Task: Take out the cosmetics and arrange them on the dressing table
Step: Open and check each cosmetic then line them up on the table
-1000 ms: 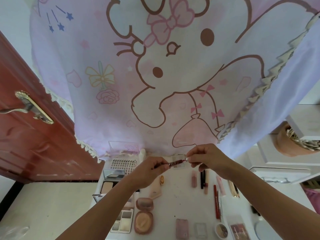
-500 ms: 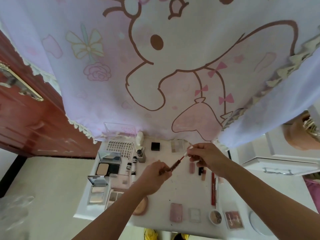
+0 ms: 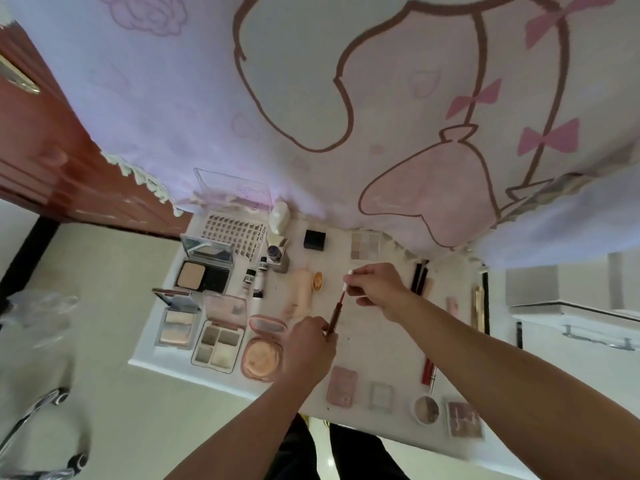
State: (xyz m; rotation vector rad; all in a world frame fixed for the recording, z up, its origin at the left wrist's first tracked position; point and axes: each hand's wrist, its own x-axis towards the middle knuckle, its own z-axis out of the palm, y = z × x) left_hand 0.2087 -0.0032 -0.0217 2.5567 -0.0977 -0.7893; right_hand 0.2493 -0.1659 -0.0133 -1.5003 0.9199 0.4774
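Note:
Both my hands hold one slim red lip gloss tube (image 3: 336,311) above the middle of the white dressing table (image 3: 374,344). My left hand (image 3: 308,351) grips its lower end. My right hand (image 3: 375,289) pinches its pale upper end. Many cosmetics lie on the table: an open powder compact (image 3: 202,268), an open highlighter palette (image 3: 176,322), an eyeshadow quad (image 3: 220,341), a round pink compact (image 3: 263,351), a beige tube (image 3: 299,292), a small black box (image 3: 314,240) and a pale eyeshadow palette (image 3: 365,244).
A pink cartoon-print curtain (image 3: 346,98) hangs over the table's back edge. A lash tray (image 3: 235,233) and small bottles (image 3: 277,258) stand at the back left. Pencils (image 3: 419,278), a red lipstick (image 3: 428,370) and small pans (image 3: 426,408) lie right. A brown door (image 3: 52,150) is at the left.
The view has tilted down and closer to the table. Both hands with the lip gloss have dropped lower over the table, the tube now standing more upright between them.

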